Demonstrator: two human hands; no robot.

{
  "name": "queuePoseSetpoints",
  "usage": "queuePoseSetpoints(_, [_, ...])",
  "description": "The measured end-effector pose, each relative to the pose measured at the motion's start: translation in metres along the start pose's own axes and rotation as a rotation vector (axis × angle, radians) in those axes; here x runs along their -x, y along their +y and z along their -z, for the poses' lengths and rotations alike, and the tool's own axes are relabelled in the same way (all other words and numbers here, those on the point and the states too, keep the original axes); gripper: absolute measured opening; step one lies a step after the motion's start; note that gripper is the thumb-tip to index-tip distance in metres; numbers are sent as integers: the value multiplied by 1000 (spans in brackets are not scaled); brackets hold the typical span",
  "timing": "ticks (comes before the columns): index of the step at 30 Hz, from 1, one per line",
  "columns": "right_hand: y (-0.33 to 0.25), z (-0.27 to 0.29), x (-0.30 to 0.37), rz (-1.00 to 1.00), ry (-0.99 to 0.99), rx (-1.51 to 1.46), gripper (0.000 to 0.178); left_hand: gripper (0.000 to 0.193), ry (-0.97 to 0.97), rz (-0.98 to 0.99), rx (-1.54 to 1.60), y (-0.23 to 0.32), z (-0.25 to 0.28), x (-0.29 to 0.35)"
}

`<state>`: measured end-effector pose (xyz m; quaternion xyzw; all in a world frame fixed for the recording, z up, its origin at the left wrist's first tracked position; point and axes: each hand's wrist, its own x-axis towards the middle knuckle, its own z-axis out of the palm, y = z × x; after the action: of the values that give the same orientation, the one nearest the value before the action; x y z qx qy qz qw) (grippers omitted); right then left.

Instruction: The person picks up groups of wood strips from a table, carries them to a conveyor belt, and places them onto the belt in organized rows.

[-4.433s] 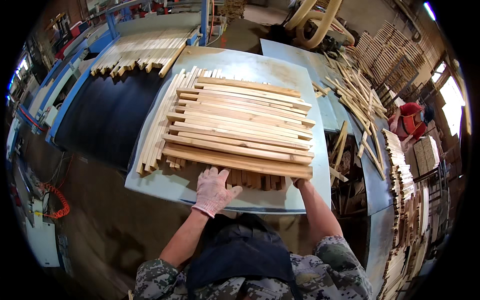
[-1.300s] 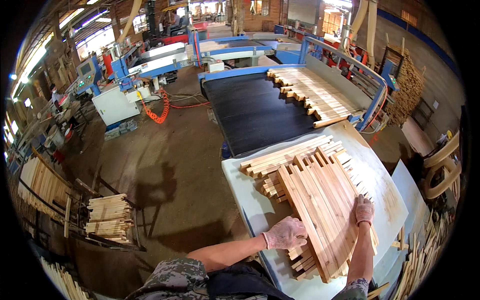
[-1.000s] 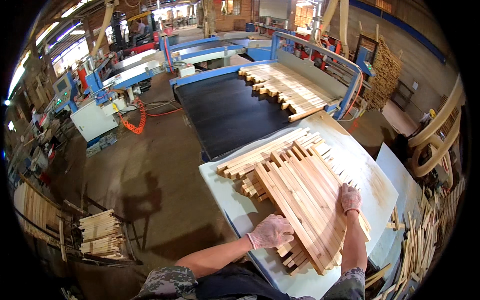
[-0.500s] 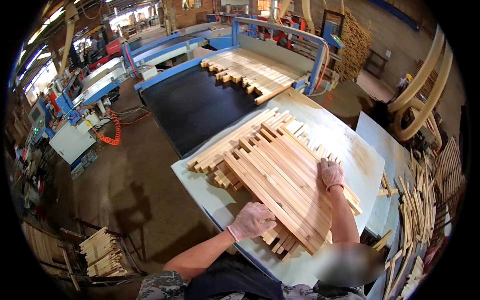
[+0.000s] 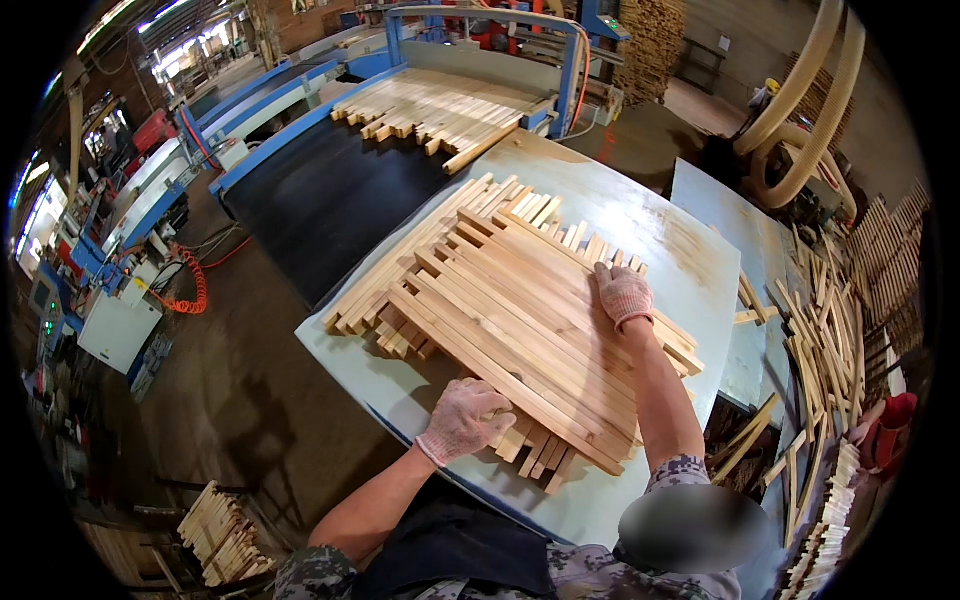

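Observation:
A flat layer of pale wooden strips (image 5: 520,315) lies slantwise over more strips (image 5: 390,295) on a light grey tabletop (image 5: 690,260). The ends of the strips are uneven. My left hand (image 5: 465,420), in a knitted work glove, is closed at the near left edge of the upper layer, its fingertips partly hidden against the outer strip. Across the layer, my right hand (image 5: 625,295), also gloved, grips the far right edge. Between both hands the strips lie side by side.
Beyond the tabletop, a black conveyor belt (image 5: 325,200) in a blue-framed machine carries another row of strips (image 5: 440,110). Loose sticks (image 5: 825,340) are heaped at the right, near thick hoses (image 5: 800,90). A strip bundle (image 5: 225,535) stands low at left.
The whole view has shifted, so table and machine appear farther left and higher. Both hands remain at opposite edges of the upper layer; the strips look much the same.

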<state>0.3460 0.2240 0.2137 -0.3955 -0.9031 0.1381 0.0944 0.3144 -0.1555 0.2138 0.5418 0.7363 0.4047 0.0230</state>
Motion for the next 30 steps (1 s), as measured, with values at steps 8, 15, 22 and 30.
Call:
queuePoseSetpoints(8, [-7, 13, 7, -8, -2, -12, 65, 19, -36, -24, -57, -6, -6, 3])
queuePoseSetpoints(15, [-1, 7, 1, -12, -34, -7, 65, 44, 28, 100, -239, 32, -11, 30])
queuePoseSetpoints(22, [-20, 36, 7, 7, -274, 27, 73, 77, -407, 675, 49, 58, -18, 19])
queuePoseSetpoints(30, [10, 20, 37, -35, -328, -30, 78, 101, -261, 749, 401, 60, 12, 41])
